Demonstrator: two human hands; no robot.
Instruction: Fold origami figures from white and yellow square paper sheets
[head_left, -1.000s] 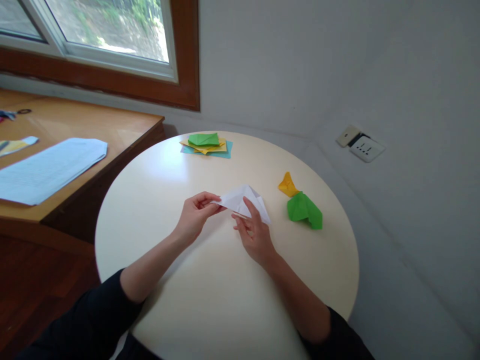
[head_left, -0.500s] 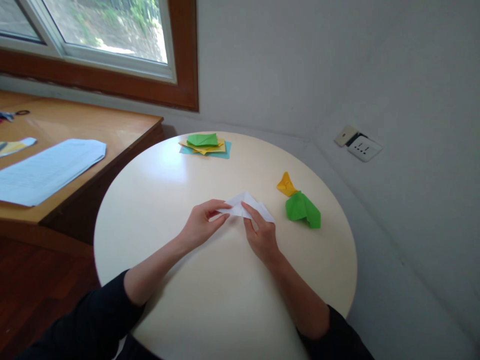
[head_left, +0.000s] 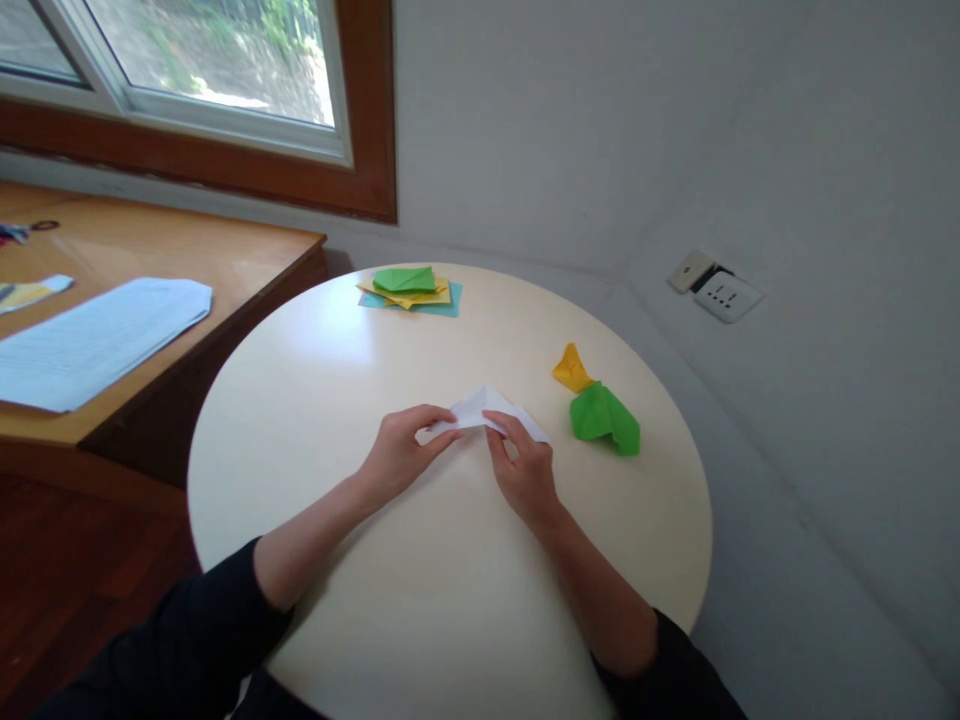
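A: Start wide: a round cream table (head_left: pixel 315 400) fills the view, set against a wooden desk (head_left: pixel 187 260) under the window, with a pale blue sheet of paper (head_left: pixel 97 335) lying on that desk.

B: Then the coloured bits. At the table's far edge sits a stack of coloured sheets (head_left: pixel 411 288), green on top of yellow and teal. Off to the right lie a green folded piece (head_left: pixel 604 418) and a small yellow folded piece (head_left: pixel 571 369), the two just touching.

A: And the centre of the action, the white folded paper (head_left: pixel 491 410), lying low on the table, mid-table, between both hands.

B: The left hand (head_left: pixel 401 452) pinches its left corner between thumb and fingertips. The right hand (head_left: pixel 525 470) has fingers curled together, tips pressing down on the paper's near edge.

A: How does it handle, in his view?

B: Feather-light and thin, he'd judge, and likely to skate on that glossy top unless pinned. It looks stiffer along the creases, floppy at loose flaps, and it crumples or tears easily. Corners and folded edges seem the best places to grip.
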